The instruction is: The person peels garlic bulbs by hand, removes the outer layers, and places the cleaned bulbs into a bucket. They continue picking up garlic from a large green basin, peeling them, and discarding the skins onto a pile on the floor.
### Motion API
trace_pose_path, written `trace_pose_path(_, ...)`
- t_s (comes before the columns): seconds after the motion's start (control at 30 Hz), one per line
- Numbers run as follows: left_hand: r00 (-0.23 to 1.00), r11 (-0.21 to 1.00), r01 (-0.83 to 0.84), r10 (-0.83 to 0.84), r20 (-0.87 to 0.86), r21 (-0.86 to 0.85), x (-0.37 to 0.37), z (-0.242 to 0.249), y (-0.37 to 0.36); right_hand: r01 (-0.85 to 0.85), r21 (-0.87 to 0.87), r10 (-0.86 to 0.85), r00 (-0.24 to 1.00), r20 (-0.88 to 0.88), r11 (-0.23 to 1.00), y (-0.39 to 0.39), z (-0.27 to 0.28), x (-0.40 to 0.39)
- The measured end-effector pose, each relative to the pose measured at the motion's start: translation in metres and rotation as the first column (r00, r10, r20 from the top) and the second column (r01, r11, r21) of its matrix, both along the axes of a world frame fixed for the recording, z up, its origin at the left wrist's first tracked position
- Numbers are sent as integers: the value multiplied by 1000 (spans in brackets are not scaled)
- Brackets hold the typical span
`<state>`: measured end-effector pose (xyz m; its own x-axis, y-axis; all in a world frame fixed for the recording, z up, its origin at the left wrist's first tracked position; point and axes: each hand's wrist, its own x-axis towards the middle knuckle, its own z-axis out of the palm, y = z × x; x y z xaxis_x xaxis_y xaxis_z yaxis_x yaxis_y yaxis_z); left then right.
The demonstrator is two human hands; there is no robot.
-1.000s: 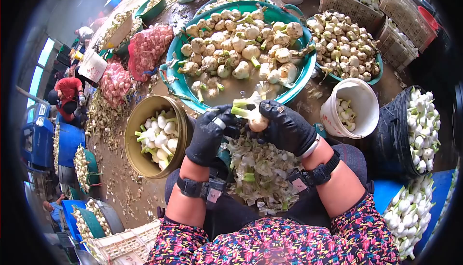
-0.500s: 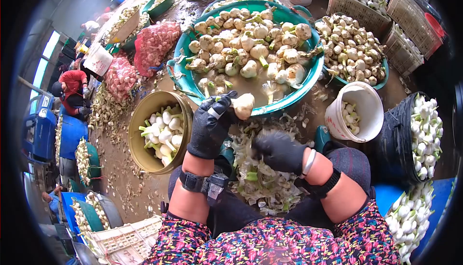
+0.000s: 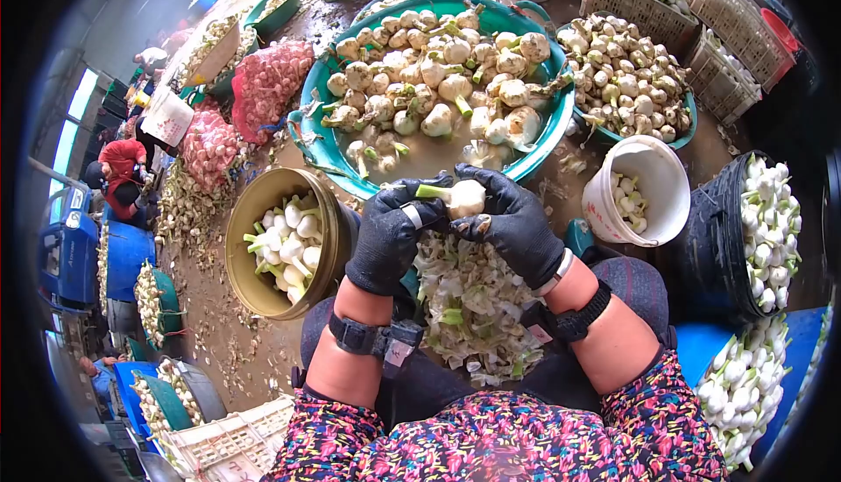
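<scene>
A garlic bulb with a short green stem is held up in front of me, between my two black-gloved hands. My left hand is closed on its stem side, the stem pointing left. Against the bulb's right side, the fingers of my right hand are closed, with a brownish scrap at their tips. Below both hands lies a heap of peeled garlic skins. Just beyond stands a large teal basin of unpeeled garlic bulbs in murky water.
A tan bucket of peeled white bulbs stands at left. To the right are a white bucket with some bulbs and a black bin of white bulbs. Red net sacks lie at back left. A co-worker in red sits far left.
My right hand has come up from over the skins to the bulb. The bulb is lower, turned stem-left, and looks whiter. The view has shifted slightly.
</scene>
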<state>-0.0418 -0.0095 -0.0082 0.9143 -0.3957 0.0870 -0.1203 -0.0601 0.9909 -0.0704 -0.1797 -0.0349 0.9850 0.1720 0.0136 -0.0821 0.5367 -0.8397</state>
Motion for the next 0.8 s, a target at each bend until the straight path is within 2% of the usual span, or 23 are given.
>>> trace_pose_path(0.07,984,990,6,-31,-177,-141,1,1,1,-7,66,11,998,-58,998,0,1,-1)
trace_pose_path(0.1,984,990,7,-32,-177,-141,-1,4,0,-6,66,10,998,-58,998,1,-2,0)
trace_pose_path(0.17,987,997,-4,-9,-159,-79,-6,15,-5,156,-154,-121,969,214,976,4,-9,2)
trace_pose_path(0.2,987,997,-4,-9,-158,-80,-6,14,-6,156,-155,-121,969,214,976,3,-11,3)
trace_pose_path(0.27,996,999,-6,1,-89,-53,-6,7,-7,247,-270,-126,909,398,931,1,-13,3)
trace_pose_path(0.3,996,999,-7,2,-90,-54,-5,5,-7,246,-272,-125,909,397,930,2,-14,3)
trace_pose_path(0.4,996,995,-7,-3,-88,-103,-2,-3,-2,215,-167,-136,912,387,962,4,-13,2)
trace_pose_path(0.43,986,992,25,-45,-161,-124,1,-3,4,126,-75,-114,983,144,989,2,-3,-1)
trace_pose_path(0.47,969,987,55,-89,-232,-148,3,-3,7,59,39,-55,993,-104,997,0,2,-2)
trace_pose_path(0.5,992,998,18,-25,-127,-58,0,-4,7,60,37,-55,993,-105,998,-5,0,0)
trace_pose_path(0.57,978,994,46,-65,-196,-97,3,-10,14,-254,-19,253,966,-57,967,-17,1,7)
trace_pose_path(0.6,977,994,46,-64,-202,-95,2,-13,14,-206,-14,202,968,-147,978,-16,3,4)
trace_pose_path(0.63,977,992,48,-72,-200,-120,-1,-9,9,-209,-13,205,967,-149,978,-13,4,2)
trace_pose_path(0.7,978,988,53,-81,-193,-147,-4,-1,1,21,61,-13,992,-128,998,-9,7,2)
trace_pose_path(0.77,970,965,42,-102,-222,-259,-6,5,-4,40,75,-32,995,-99,996,-11,7,3)
trace_pose_path(0.8,970,965,42,-101,-221,-259,-6,5,-6,28,46,-25,997,-74,999,-12,7,2)
